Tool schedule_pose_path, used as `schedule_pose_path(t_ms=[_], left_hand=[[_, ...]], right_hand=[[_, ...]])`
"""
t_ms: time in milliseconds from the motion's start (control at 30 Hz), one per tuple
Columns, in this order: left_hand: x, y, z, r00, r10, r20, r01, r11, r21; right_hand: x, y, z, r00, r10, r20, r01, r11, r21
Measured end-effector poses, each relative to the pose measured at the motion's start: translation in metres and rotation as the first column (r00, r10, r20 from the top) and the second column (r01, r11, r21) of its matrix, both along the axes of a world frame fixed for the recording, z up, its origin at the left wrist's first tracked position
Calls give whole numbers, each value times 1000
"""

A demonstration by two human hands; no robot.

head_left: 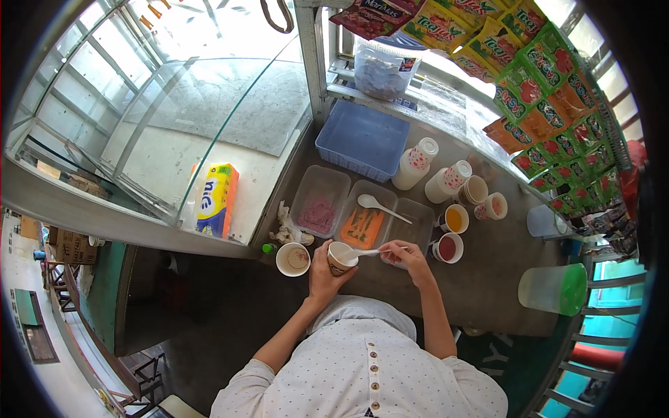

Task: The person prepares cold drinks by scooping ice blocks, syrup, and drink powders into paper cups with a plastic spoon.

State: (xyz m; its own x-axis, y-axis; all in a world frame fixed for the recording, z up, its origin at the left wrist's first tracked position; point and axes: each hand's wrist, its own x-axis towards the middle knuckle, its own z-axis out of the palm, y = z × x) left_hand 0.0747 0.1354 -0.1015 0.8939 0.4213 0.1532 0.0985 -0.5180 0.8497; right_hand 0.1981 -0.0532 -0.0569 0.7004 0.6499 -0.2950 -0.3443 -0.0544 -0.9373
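My left hand (324, 277) is wrapped round a small paper cup (340, 263) at the counter's front edge. In my right hand (410, 260) is the handle of a pale spoon (369, 253), whose bowl end reaches into the cup's mouth. Left of the cup stands a wider white paper cup (293, 259) with brownish residue inside. Just beyond my hands are a clear tub with orange contents (362, 227), a tub with pink-purple contents (319, 212) and a third clear tub (416, 217). Another white spoon (382, 207) lies across the tub rims.
Cups with yellow (456, 219) and red (447, 248) contents stand to the right, near stacked cups (416, 161). A blue basket (362, 139) sits behind. A green-lidded container (550, 289) is at far right. Sachets (536, 90) hang overhead; a tissue pack (217, 200) stands left.
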Motion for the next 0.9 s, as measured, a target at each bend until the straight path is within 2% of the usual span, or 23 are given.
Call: schedule_pose_path(t_ms=[133,200,300,367,433,467,600,667,800,900], left_hand=[[-2,0,3,999,-23,32,23,1000,-3],[-6,0,5,999,-9,46,11,999,-41],[-20,0,15,988,-81,133,85,996,-19],[-36,5,5,979,-108,173,115,993,-32],[-49,13,-5,897,-272,348,240,962,132],[-51,13,-6,880,-260,398,222,965,139],[-58,16,-12,897,-222,383,204,975,86],[-57,13,-14,882,-179,435,177,983,47],[-48,7,-10,887,-156,435,149,988,50],[-44,5,-11,896,-90,435,121,992,-43]], right_hand=[[-1,1,5,1000,-10,-10,10,1000,-12],[4,0,-6,964,-263,-42,264,965,6],[7,4,-4,939,-343,16,343,937,-70],[8,6,-16,945,-321,61,325,943,-75],[8,8,-29,949,-296,105,304,949,-77],[7,10,-33,953,-287,98,296,950,-96],[2,16,-47,967,-251,40,253,963,-91],[0,18,-49,968,-248,37,251,964,-85],[2,16,-39,963,-269,26,270,961,-62],[4,11,-27,970,-242,4,242,970,-7]])
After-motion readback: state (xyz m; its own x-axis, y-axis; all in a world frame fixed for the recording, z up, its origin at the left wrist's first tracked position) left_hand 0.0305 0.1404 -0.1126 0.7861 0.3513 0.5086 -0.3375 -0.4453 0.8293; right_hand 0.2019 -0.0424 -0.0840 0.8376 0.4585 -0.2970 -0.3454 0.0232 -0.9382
